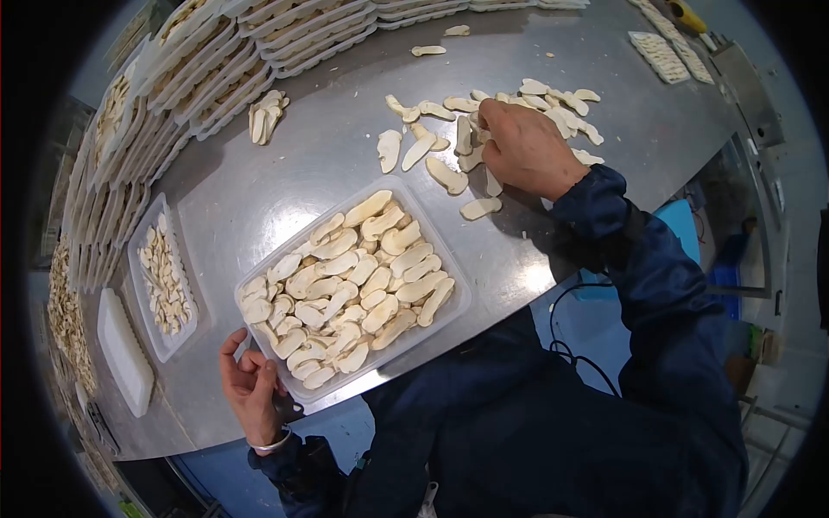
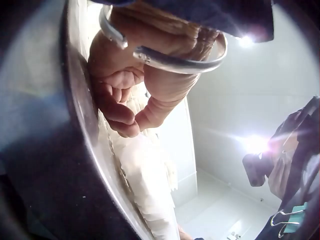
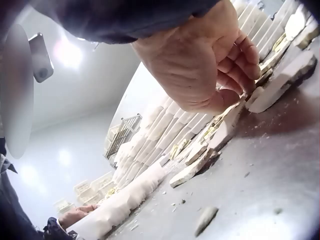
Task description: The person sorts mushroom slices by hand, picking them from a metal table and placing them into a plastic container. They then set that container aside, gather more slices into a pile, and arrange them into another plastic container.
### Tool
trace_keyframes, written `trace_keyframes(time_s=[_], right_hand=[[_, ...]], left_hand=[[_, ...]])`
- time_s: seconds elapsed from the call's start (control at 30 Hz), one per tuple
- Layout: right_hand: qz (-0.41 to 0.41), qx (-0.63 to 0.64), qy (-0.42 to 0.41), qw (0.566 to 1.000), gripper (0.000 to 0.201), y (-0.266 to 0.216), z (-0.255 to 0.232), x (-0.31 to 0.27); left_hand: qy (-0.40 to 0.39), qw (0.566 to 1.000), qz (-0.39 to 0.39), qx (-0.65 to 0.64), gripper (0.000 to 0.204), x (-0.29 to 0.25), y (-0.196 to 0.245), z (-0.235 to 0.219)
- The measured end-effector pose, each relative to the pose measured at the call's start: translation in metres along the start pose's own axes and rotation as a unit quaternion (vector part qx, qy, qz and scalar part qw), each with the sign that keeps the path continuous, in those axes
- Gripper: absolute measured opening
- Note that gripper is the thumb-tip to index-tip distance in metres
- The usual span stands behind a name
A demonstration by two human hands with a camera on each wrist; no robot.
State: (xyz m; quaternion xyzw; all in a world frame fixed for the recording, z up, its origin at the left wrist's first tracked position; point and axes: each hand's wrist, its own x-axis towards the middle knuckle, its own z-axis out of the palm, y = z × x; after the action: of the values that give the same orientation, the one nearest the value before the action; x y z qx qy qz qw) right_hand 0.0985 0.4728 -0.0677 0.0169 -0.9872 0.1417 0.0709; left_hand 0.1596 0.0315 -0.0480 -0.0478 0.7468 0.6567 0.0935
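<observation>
My right hand [image 1: 534, 148] reaches down into the scattered pale mushroom slices [image 1: 446, 175] on the metal table. In the right wrist view its thumb and fingers [image 3: 200, 70] close around a slice at the table surface; the fingertips partly hide it. A clear tray [image 1: 462, 298] at the front holds rows of overlapping mushroom slices [image 1: 344, 289]. Beside its lower left corner, my left hand [image 1: 252, 388] has loosely curled fingers. The left wrist view shows that hand's [image 2: 142, 85] thumb and fingertips meeting close to the tray edge, nothing visible between them.
Stacked filled trays [image 1: 207, 73] line the back left. A tray of small pieces [image 1: 164, 281] and a white tray [image 1: 125, 354] lie at the left. A small slice pile [image 1: 268, 116] sits behind the front tray; packed trays [image 1: 659, 58] are at the far right.
</observation>
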Motion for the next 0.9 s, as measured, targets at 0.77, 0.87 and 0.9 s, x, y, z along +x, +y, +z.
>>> trace_keyframes(time_s=[0.77,0.87,0.9], right_hand=[[0.019,0.016,0.091,0.996,0.017,0.053,0.0,0.026],[0.024,0.008,0.128,0.991,0.021,0.06,-0.013,0.047],[0.008,-0.023,0.168,0.985,0.023,0.06,-0.012,0.052]], left_hand=[[0.014,0.999,0.041,0.005,0.053,-0.001,-0.008,0.002],[0.012,0.999,0.038,0.016,0.054,0.0,-0.01,0.0],[0.011,0.999,0.032,0.012,0.053,0.0,-0.008,0.001]])
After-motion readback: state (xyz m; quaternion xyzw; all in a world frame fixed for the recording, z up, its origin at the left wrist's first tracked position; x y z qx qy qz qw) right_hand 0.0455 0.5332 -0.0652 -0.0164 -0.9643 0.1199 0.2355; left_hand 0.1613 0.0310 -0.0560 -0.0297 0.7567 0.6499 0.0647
